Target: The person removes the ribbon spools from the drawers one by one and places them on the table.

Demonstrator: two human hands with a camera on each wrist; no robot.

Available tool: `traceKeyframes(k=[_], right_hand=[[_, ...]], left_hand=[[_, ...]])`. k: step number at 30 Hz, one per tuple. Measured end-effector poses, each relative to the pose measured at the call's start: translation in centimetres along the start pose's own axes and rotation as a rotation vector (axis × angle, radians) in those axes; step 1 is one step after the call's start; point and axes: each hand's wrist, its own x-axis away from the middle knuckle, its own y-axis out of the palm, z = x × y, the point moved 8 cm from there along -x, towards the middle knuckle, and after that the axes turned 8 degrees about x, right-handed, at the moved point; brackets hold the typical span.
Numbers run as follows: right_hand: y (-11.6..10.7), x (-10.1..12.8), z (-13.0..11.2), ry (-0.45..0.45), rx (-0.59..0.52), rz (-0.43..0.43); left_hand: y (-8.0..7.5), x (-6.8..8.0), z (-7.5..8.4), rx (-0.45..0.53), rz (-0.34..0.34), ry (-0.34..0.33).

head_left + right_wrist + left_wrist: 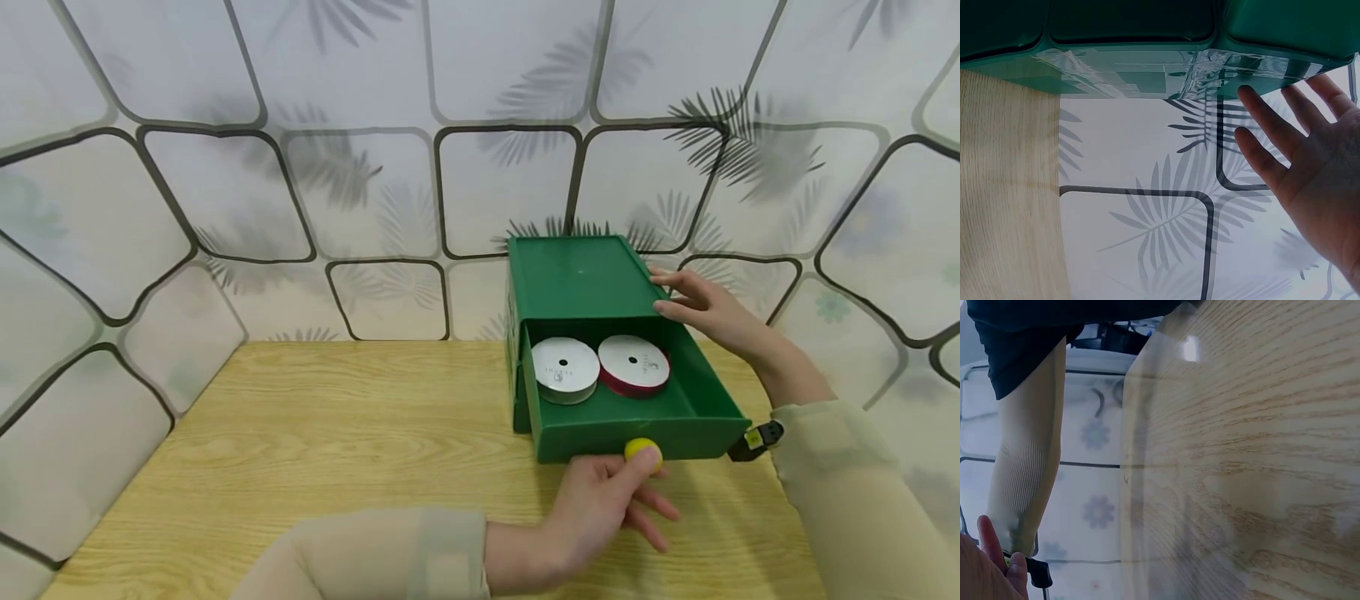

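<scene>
Now one green box [577,279] stands near the table's [337,425] far right edge, its drawer [637,425] out with two tape rolls [565,369] inside, left hand [600,508] pinching the yellow knob [643,451], right hand [708,308] flat, fingers relaxed, on the box's side.

The left hand [600,504] is reaching forward from the lower edge of the head view, thumb and forefinger pinching, the other fingers loosely spread. The right hand [701,308] is stretching in from the right, wrist bent, fingers [1275,122] lying straight and flat.
</scene>
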Motion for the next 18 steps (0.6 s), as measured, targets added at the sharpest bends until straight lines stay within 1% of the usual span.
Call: traceKeyframes(k=[5,9,13,15,18], right_hand=[[0.0,0.1,0.0,-0.001,-0.009,-0.002],[0.0,0.1,0.1,-0.005,-0.014,-0.005],[0.0,0.0,0.2,0.0,-0.013,0.002],[0.0,0.0,0.3,0.0,-0.014,0.001],[0.0,-0.1,0.3,0.001,-0.012,-0.002]], left_hand=[[0.1,0.3,-0.2,0.01,-0.004,0.006],[0.1,0.3,-0.2,0.009,-0.023,0.011],[-0.1,0.6,-0.3,-0.027,-0.048,-0.011],[-0.5,1.0,-0.3,-0.056,-0.061,-0.026],[-1.1,1.6,-0.2,-0.084,-0.096,-0.029]])
